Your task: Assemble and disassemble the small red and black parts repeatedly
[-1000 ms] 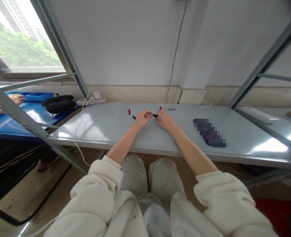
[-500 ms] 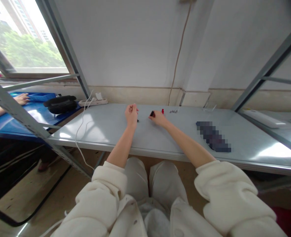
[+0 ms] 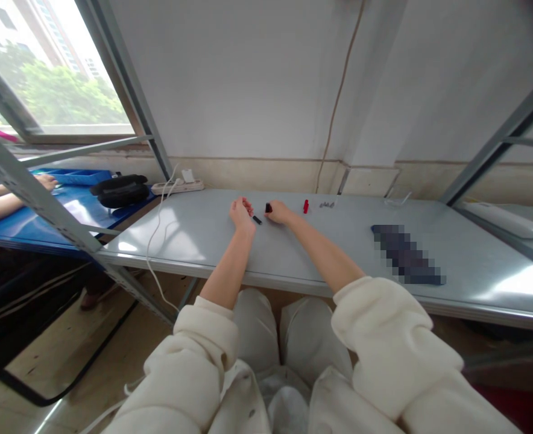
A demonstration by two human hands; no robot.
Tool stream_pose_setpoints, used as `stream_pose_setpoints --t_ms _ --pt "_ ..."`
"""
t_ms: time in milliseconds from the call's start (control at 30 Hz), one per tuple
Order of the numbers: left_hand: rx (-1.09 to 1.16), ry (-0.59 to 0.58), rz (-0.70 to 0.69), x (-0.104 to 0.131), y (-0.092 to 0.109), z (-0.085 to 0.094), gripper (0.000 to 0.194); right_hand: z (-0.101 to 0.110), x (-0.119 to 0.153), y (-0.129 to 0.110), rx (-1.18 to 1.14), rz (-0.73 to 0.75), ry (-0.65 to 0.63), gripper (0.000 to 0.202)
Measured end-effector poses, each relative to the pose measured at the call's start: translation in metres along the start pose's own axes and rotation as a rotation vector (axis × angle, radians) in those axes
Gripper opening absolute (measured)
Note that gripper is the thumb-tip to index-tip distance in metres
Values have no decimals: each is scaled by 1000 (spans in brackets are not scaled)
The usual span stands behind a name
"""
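My right hand (image 3: 279,213) pinches a small black block-shaped piece (image 3: 268,208) just above the grey tabletop (image 3: 216,232). Facing it, my left hand (image 3: 242,213) has its fingers curled in; what they hold, if anything, is too small to make out. Between the two hands, close to the left one's fingertips, a short black stick-like piece (image 3: 257,220) lies on the table. To the right of my right hand is a small red piece (image 3: 305,207), and beyond it several small metal pieces (image 3: 327,205) lie in a row.
A white power strip (image 3: 178,186) sits at the back left, its cable (image 3: 151,241) hanging over the front edge. A blurred-out dark flat item (image 3: 404,253) lies to the right. Metal frame posts flank the table. At far left another person's hand (image 3: 46,182) rests by a blue tray (image 3: 85,176).
My right hand has moved left with the black block, closer to my left hand. The black stick-like piece and red piece show more fully. The view has shifted slightly.
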State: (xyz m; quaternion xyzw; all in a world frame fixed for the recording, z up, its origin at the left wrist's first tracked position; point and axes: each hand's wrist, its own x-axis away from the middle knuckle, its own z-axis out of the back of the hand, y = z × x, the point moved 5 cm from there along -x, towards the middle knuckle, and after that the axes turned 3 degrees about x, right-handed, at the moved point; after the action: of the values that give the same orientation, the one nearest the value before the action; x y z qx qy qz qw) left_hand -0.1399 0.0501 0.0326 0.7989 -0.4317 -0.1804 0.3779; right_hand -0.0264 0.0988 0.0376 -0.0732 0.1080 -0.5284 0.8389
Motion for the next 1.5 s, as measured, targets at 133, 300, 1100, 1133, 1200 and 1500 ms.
stream_pose_setpoints --t_ms 133,300,1100,1133,1200,1500 --pt "-3 21 -5 1 1 0 13 -3 -2 -4 26 2 1 11" --pt "-12 27 -12 0 0 0 15 -5 -4 -5 33 -12 -15 12" --pt "-168 -37 -152 6 8 -6 14 24 32 13 -9 -69 -59 35" --pt "-248 -94 -228 10 9 -10 15 32 41 18 0 -80 -32 32" --pt "-489 -279 -405 24 9 -24 17 50 64 32 0 -95 -7 23" --pt "-1621 -1022 -739 86 -52 -78 36 78 122 137 55 -470 50 22"
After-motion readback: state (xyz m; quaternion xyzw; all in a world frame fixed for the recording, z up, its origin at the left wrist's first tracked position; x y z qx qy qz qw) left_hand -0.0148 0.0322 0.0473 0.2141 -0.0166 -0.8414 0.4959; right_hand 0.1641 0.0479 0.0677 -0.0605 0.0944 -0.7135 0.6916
